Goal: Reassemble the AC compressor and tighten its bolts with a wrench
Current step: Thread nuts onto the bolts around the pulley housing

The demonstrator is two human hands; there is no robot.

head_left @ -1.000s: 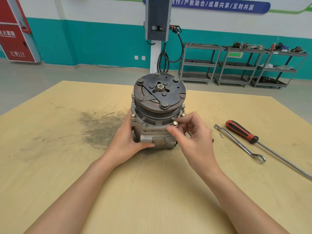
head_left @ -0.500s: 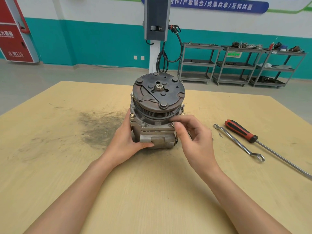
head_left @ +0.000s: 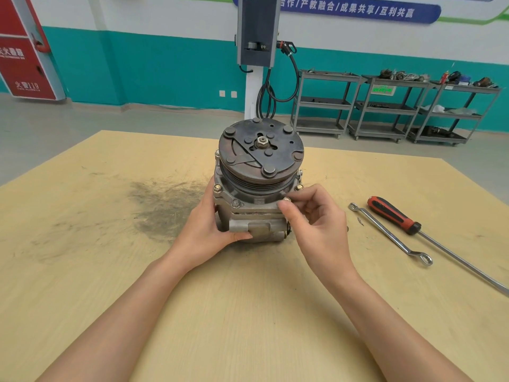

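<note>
**Single head cam, forward-down**

One wide-angle view from the person's head, tilted down over the bench (head_left: pixel 82 271), close above both forearms. Faces the far teal wall (head_left: pixel 165 75) and shelving carts (head_left: pixel 385 106). No second view.

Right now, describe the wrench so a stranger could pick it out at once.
On the wooden table, look right of the compressor. The wrench is the slim bare-metal bar with ringed ends, lying beside the screwdriver, which has a red-and-black handle.

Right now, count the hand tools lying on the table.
2, both right of the compressor: a wrench, and a red-handled screwdriver beyond it. None seems hidden.
</note>
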